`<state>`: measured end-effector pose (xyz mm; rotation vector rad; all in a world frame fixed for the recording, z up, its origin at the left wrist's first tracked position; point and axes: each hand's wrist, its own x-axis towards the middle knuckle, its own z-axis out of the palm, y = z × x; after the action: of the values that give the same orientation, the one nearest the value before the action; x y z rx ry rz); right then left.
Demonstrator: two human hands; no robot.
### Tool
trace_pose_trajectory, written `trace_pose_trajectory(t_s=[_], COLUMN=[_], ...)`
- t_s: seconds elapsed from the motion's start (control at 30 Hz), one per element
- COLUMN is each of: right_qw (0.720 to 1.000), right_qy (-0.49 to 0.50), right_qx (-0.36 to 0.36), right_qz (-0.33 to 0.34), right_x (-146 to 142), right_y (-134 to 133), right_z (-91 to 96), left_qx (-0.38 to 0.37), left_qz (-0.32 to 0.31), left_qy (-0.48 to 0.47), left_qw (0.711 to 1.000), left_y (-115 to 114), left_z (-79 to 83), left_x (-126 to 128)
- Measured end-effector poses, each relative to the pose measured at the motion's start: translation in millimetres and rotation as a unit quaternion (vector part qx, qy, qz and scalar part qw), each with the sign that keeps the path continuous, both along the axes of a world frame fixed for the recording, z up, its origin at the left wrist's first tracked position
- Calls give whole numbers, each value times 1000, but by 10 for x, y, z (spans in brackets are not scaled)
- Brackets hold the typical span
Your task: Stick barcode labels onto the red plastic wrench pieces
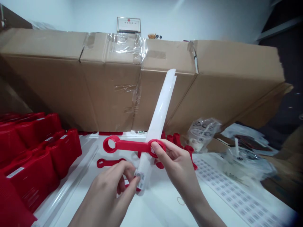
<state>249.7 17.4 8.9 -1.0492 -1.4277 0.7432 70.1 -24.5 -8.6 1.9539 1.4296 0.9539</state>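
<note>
The left hand (111,192) pinches the labelled lower end of a white sleeve (158,119) between thumb and fingers. Just above it the right hand (177,167) grips one ring end of a red bar (130,145), held level over the table (161,205) and crossing the sleeve (which tilts up to the right). A second bar (107,162) lies on the table to the left and a label sheet (232,192) to the right; farther off sit red bins (40,148), a bag (203,130) and, behind everything, a taped cardboard box (71,85).
</note>
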Motion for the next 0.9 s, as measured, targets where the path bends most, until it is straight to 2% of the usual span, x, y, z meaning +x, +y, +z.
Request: trace_pose_trajectory(t_s=[0.23, 0.37, 0.5, 0.57, 0.73, 0.9], right_qw=[1000, 1000, 999, 998, 993, 991], right_qy=[-16, 8, 0, 2, 14, 14], right_qx=[17, 12, -15, -28, -55, -65], right_qz=[5, 0, 32, 48, 106, 113], right_x=[5, 7, 18, 21, 17, -4], right_y=[-7, 35, 48, 40, 15, -34], right_z=[-5, -22, -25, -19, -3, 9], left_qx=[19, 26, -67, -78, -107, -127], left_qz=[-17, -37, 44, 70, 78, 83], left_qy=[18, -48, -193, -234, -246, -254], left_qw=[1000, 998, 978, 967, 960, 955], left_y=[44, -81, -134, -112, -80, -110], left_z=[-15, 93, 253, 315, 367, 348], left_x=[-18, -31, -110, -157, -209, -176])
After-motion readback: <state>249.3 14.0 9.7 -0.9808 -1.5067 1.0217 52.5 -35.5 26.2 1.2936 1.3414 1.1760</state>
